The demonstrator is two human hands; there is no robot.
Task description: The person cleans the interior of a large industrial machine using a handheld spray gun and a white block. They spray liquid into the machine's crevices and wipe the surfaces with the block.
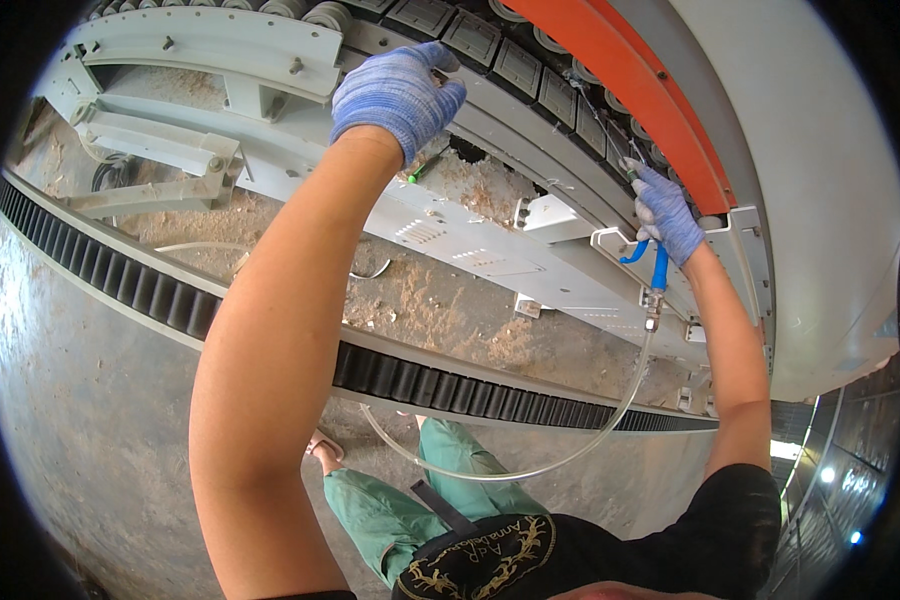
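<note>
My right hand point(667, 206), in a blue-and-white knit glove, grips a blue air blow gun point(658, 266). Its thin nozzle reaches up over the black track pads point(540, 86) beside the orange guard. From the metal fitting at its base, a clear air hose point(510, 477) loops down and left across my legs. My left hand point(397, 94), gloved alike, rests at the edge of the track's grey metal rail point(517, 112). Its thumb and forefinger are apart with nothing visible between them; the other fingers are mostly hidden.
An orange curved guard point(630, 82) borders the track. Shavings point(480, 187) and a slim green-ended tool point(420, 171) lie on the machine's ledge. A black roller rail point(435, 382) crosses between my body and the machine. A white bracket arm point(157, 142) projects at left. More shavings litter the floor.
</note>
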